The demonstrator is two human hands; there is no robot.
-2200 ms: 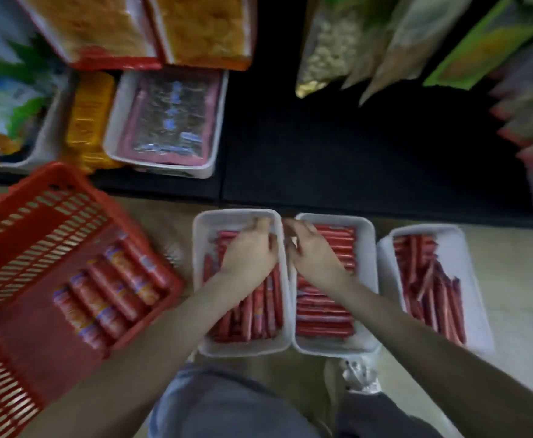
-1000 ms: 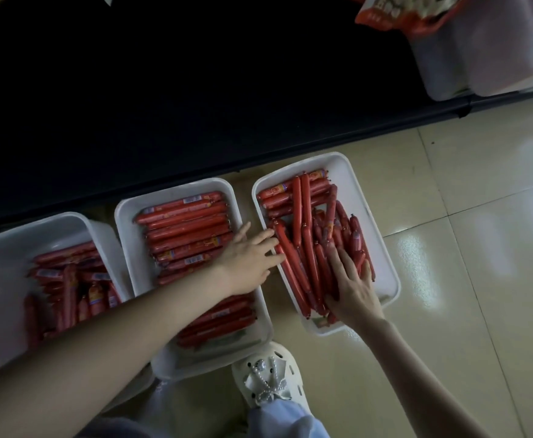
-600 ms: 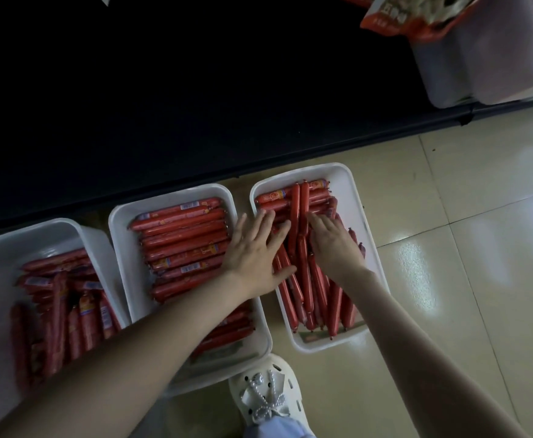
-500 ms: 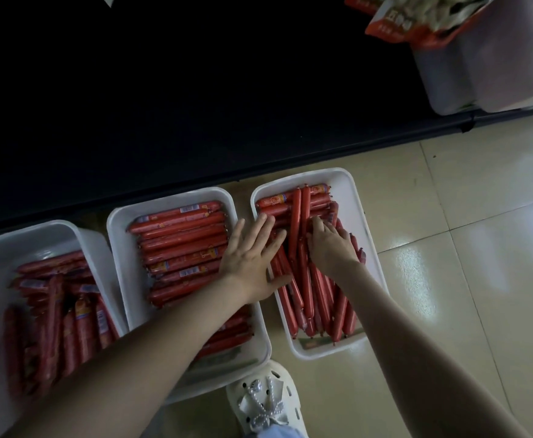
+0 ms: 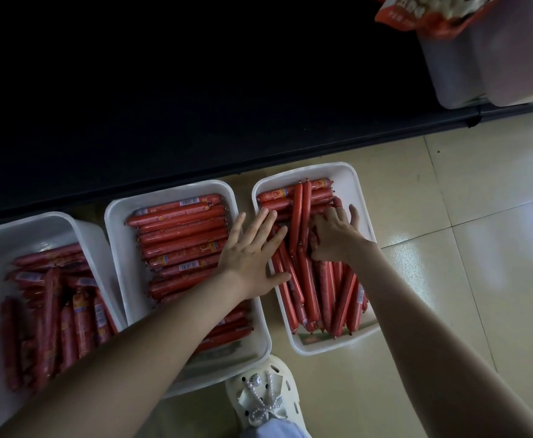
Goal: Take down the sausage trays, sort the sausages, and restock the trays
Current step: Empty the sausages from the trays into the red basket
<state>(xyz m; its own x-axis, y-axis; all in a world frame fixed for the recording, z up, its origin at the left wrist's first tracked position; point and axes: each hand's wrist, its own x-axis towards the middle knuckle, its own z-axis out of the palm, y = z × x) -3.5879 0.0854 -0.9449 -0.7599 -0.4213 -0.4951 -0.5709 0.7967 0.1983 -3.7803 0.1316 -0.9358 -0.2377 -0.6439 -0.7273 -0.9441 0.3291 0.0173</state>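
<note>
Three white trays of red sausages stand side by side on the tiled floor. The right tray (image 5: pixel 358 184) holds sausages (image 5: pixel 309 289) lying mostly lengthwise, a few crosswise at its far end. My left hand (image 5: pixel 252 251) lies flat with spread fingers across that tray's left rim and on the sausages beside it. My right hand (image 5: pixel 334 235) rests on the sausages near the tray's far right, fingers bent into the pile. The middle tray (image 5: pixel 116 213) has sausages (image 5: pixel 179 235) in neat crosswise rows. The left tray (image 5: pixel 37 226) holds a jumbled heap.
A dark, low shelf (image 5: pixel 195 105) runs along behind the trays. At top right, pale plastic bins (image 5: pixel 496 64) stand on the shelf under an orange snack bag (image 5: pixel 417 14). My white shoe (image 5: pixel 265 396) is just below the trays. Shiny beige tiles (image 5: pixel 480 248) spread to the right.
Since about two seconds ago my view swung right, away from the red basket, and both hands moved from the two left trays to the right one. In the last half second they shifted slightly further up it.
</note>
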